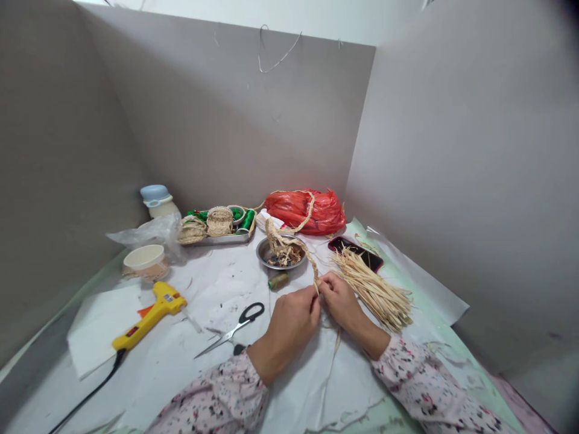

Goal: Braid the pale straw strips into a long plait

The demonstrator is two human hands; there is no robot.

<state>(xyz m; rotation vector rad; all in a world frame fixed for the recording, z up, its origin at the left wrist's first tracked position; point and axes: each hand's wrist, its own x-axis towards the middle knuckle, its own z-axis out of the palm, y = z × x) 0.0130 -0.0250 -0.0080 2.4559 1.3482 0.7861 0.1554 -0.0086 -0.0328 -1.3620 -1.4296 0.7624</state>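
Observation:
A tan straw braid (pixel 310 259) runs from the metal bowl down to my fingers. My left hand (pixel 294 319) is closed around its near end, the fingertips partly hidden behind the knuckles. Close against it, my right hand (pixel 339 298) pinches the same end between thumb and fingers. Loose strands hang below both hands. Beyond them, the bowl (pixel 261 259) holds a tangle of braid and scraps, with more braid looping back over the red bag. Just right of my right hand lies a bundle of dry straw strips (pixel 375 289).
Scissors (pixel 233 330) and a yellow glue gun (pixel 147 316) with a black cord lie left. A thread spool (pixel 278 281) is near the bowl. Behind are a tray of twine (pixel 219 238), a red plastic bag (pixel 330 214) and a paper cup (pixel 145 260). A phone (pixel 371 260) lies right; grey panels (pixel 226 120) enclose the table.

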